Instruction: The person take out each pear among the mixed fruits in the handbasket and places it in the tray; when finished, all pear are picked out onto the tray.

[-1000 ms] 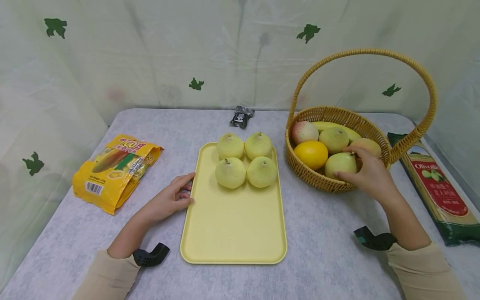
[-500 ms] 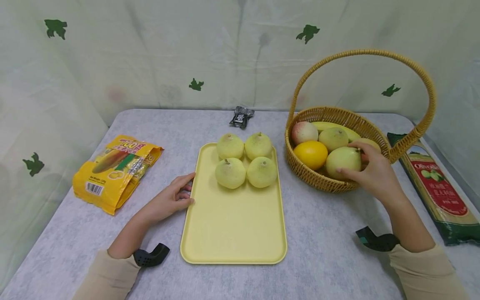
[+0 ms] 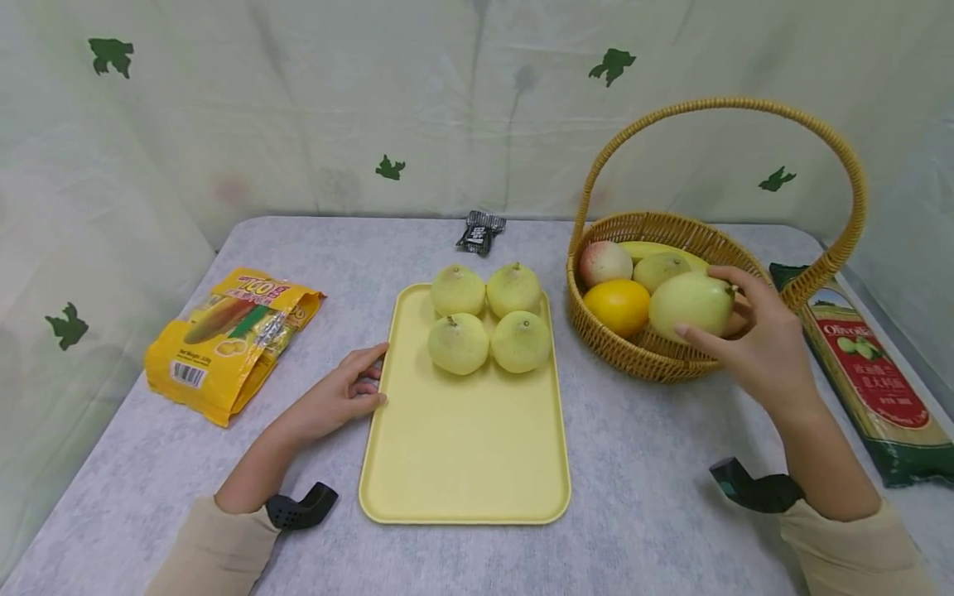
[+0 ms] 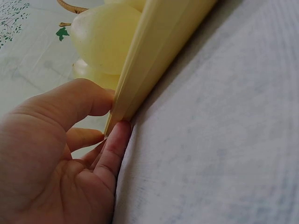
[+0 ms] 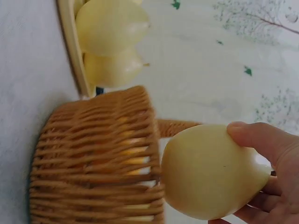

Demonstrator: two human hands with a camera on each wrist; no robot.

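Observation:
My right hand (image 3: 768,339) holds a pale yellow-green pear (image 3: 691,306) over the near right part of a wicker basket (image 3: 633,358), thumb on the near side and fingers behind. In the right wrist view the pear (image 5: 210,172) shows above the basket's rim, its stem end toward the palm. My left hand (image 3: 335,401) rests at the left edge of a yellow tray (image 3: 462,463). Its fingertips touch the tray's outer wall (image 4: 154,60) in the left wrist view. Several similar pears (image 3: 458,343) stand in two rows at the tray's far end.
Inside the basket lie an orange (image 3: 617,307), a peach (image 3: 606,263), a banana (image 3: 652,248) and a greenish round fruit (image 3: 660,269). The tall handle (image 3: 734,103) arches above. A yellow snack bag (image 3: 224,339), a black wrapped piece (image 3: 480,232) and an Olivoila pack (image 3: 868,372) surround them.
My right hand has lifted the pear from its place among the basket's fruit and shifted it slightly right. The left hand and the tray have stayed put.

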